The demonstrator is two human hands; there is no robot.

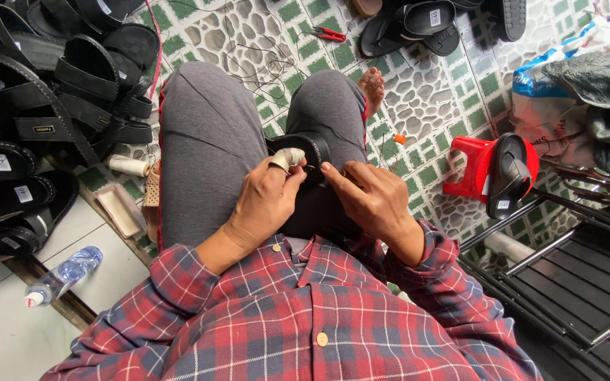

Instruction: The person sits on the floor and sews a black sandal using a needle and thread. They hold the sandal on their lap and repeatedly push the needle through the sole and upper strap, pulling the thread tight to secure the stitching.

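A black sandal [311,149] rests between my knees on my grey trousers. My left hand [262,201] grips its strap from the left, with a white wrapping on the index finger. My right hand [370,197] pinches the strap from the right with thumb and forefinger. Dark thread runs from the sandal across my thighs to the tiled floor.
A pile of black sandals [51,92] lies at the left. More sandals [418,25] and red snips [330,33] lie ahead. A red stool [471,169] carries a sandal at the right, beside a black metal rack [573,282]. A water bottle [65,274] and thread spool [128,166] lie at my left.
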